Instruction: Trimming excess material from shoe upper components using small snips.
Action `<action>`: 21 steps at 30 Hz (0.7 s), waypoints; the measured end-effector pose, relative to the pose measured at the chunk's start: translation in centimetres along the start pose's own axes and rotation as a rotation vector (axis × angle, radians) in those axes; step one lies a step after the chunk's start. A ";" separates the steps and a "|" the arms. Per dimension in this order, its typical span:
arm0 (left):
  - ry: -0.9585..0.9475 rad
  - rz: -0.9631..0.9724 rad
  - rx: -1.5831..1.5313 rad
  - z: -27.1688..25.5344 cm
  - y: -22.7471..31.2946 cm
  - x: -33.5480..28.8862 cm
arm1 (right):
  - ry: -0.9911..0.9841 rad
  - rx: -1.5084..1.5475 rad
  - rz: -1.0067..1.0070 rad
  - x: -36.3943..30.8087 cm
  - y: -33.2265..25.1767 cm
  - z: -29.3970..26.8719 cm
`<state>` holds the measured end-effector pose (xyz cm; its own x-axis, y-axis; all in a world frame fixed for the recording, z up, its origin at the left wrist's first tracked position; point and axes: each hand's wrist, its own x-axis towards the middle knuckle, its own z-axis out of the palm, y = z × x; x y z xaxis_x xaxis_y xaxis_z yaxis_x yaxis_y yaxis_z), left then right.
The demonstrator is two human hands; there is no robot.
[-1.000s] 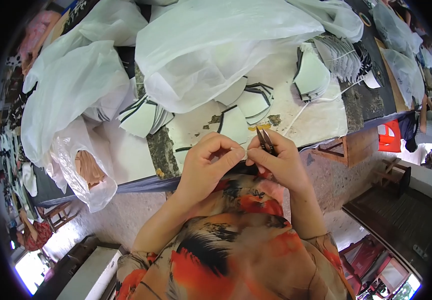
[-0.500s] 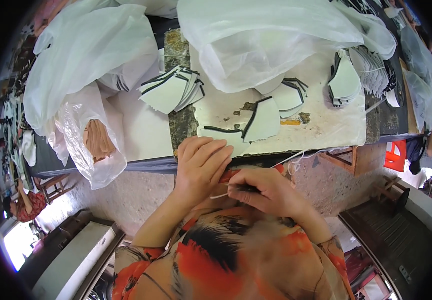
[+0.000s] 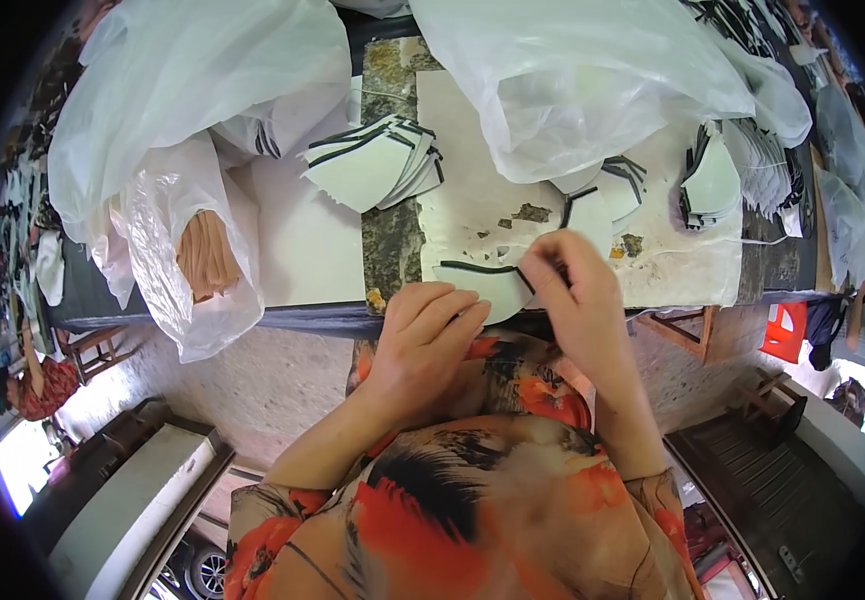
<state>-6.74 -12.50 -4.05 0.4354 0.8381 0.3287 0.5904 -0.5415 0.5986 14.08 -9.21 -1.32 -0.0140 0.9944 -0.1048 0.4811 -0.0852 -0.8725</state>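
Note:
A white curved panel [image 3: 497, 289] with a black strip along its far edge lies at the front of the table, in front of me. My left hand [image 3: 427, 335] is closed over its near left side, fingers together and thumb hidden. My right hand [image 3: 577, 295] is pinched at the panel's right corner, where the black strip ends; the fingertips are partly hidden. Beyond the right hand is a second black-edged white panel [image 3: 589, 215], partly covered by that hand. More such panels [image 3: 617, 195] overlap behind it.
A fanned stack of black-edged panels [image 3: 367, 165] lies to the left, another stack [image 3: 712, 185] to the right. Large translucent plastic bags [image 3: 592, 80] cover the back. A clear bag [image 3: 152, 230] with tan pieces [image 3: 207, 255] hangs at the left edge. A red stool [image 3: 784, 330] stands far right.
My right hand has moved from near my body up to the panel's right corner. My left hand has drawn slightly nearer with the panel. The view has shifted a little.

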 end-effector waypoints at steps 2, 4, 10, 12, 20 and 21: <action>0.022 -0.037 -0.046 0.4 0.2 0.0 | -0.139 0.095 0.075 0.1 -0.9 0.6; 0.039 -0.025 -0.059 0.5 0.0 -0.2 | -0.271 -0.003 0.081 0.5 -1.6 1.5; 0.016 0.007 -0.109 -0.1 -0.5 -0.2 | -0.288 -0.110 0.016 1.1 -1.7 2.5; 0.017 0.006 -0.101 -0.1 -0.5 -0.1 | -0.287 -0.130 0.003 1.2 -1.7 2.8; 0.040 0.015 -0.056 0.0 -0.7 -0.1 | -0.240 -0.255 -0.043 1.3 -1.8 3.5; 0.040 0.016 -0.056 0.0 -0.7 -0.1 | -0.240 -0.255 -0.043 1.3 -1.7 3.5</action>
<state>-7.21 -12.21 -4.54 0.4162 0.8320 0.3668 0.5439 -0.5511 0.6328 10.13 -7.96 -1.63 -0.2296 0.9512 -0.2060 0.6789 0.0049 -0.7342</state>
